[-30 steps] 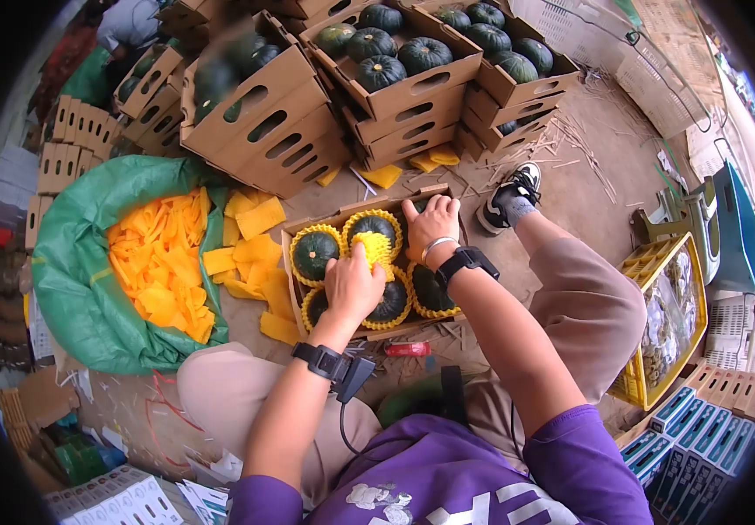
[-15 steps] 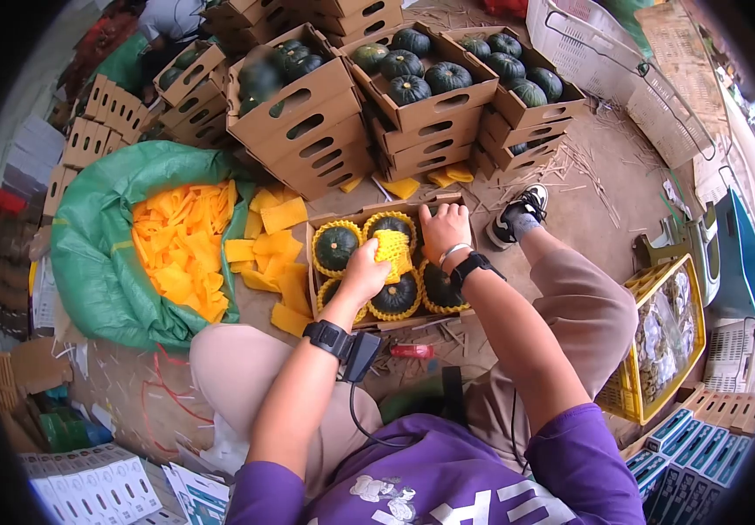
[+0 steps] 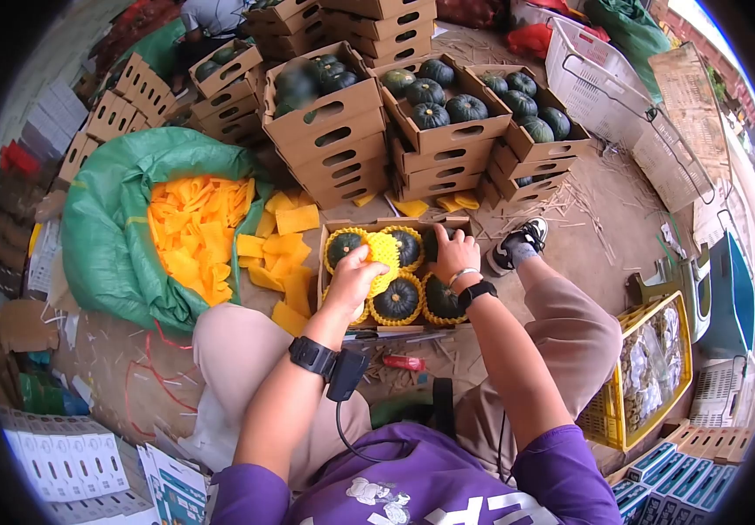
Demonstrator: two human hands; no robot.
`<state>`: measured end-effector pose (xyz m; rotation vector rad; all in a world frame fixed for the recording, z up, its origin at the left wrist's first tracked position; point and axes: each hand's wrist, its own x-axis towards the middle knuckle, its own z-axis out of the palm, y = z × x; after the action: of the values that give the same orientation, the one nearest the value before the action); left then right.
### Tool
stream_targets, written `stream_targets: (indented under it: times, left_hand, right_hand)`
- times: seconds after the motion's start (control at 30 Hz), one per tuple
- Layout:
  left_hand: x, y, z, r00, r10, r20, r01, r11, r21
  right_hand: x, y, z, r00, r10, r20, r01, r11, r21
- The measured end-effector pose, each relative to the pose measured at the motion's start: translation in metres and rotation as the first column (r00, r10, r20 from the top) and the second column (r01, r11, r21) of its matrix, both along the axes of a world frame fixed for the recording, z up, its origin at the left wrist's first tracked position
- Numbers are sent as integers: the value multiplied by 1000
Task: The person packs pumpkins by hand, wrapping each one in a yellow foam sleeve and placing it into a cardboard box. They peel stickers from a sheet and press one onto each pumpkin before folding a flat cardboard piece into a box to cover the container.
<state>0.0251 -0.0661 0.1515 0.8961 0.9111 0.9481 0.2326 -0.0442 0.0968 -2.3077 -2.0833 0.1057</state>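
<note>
My left hand [image 3: 351, 278] is closed on a yellow foam net [image 3: 383, 261], holding it above the middle of an open cardboard box [image 3: 321, 262]. My right hand [image 3: 457, 254] curls over a bare dark green pumpkin [image 3: 431, 244] in the far right corner of that box, hiding part of it. Other pumpkins in the box wear yellow foam nets: one at the far left [image 3: 342, 248], one at the far middle [image 3: 404, 248], one at the near middle [image 3: 396, 299] and one at the near right [image 3: 441, 299]. My left hand hides the near left corner.
On my left a green sack [image 3: 101, 254] holds many flat orange-yellow nets [image 3: 198, 232], with more nets [image 3: 283, 254] scattered beside it. Stacked boxes of pumpkins [image 3: 438, 131] stand beyond. A yellow crate [image 3: 649, 367] is at right; a red object [image 3: 403, 361] lies on the floor near me.
My left hand has raised the foam net slightly, and it looks wider open. My right hand's fingers have shifted, uncovering part of the bare pumpkin. The camera view has turned a little.
</note>
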Motion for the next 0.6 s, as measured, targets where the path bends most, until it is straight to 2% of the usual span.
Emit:
stream_targets:
  times: [0.1,0.17,0.23,0.27,0.3,0.33,0.37,0.43,0.47,0.5,0.53,0.57,0.6]
  left_hand:
    - [-14,-14,22,1000,-25,9,24,998,59]
    - [-27,-23,31,998,-20,-51,24,997,79]
    - [-33,-23,20,1000,-11,-20,12,999,30]
    - [-29,-23,15,999,-30,28,30,1000,8]
    - [-23,-21,12,996,-51,76,51,999,-8]
    - [-14,-25,18,994,-72,86,77,995,-56]
    - [-3,-26,14,987,-115,112,116,993,-3]
    - [14,-34,0,999,-54,-5,54,994,92]
    - [11,-34,-18,997,1,-82,12,989,148]
    - [8,-38,-16,997,7,-82,5,990,139]
    - [4,-43,-5,936,-11,-351,108,960,258]
    - [4,-48,8,803,3,-596,248,907,339]
    - [6,-56,28,752,34,-658,299,873,386]
  right_hand:
    - [-1,12,1,999,-28,21,29,996,-86]
    - [22,23,4,926,-121,-357,93,991,-93]
    - [42,13,19,761,-48,-647,93,995,35]
    - [47,3,29,579,-33,-815,110,993,38]
    - [52,-6,14,215,-46,-976,113,993,-22]
    - [41,-25,32,-77,-128,-989,56,990,-133]
    - [22,-45,50,-361,-219,-907,-27,974,-225]
    - [-12,-65,42,-373,-44,-927,-95,995,-9]
    - [-18,-75,48,-94,42,-995,-17,999,44]
    - [-20,-78,46,142,77,-987,33,996,82]
    - [-23,-83,54,251,107,-962,18,993,115]
    - [-25,-88,62,354,136,-925,7,989,148]
    - [-25,-89,57,351,124,-928,19,990,140]
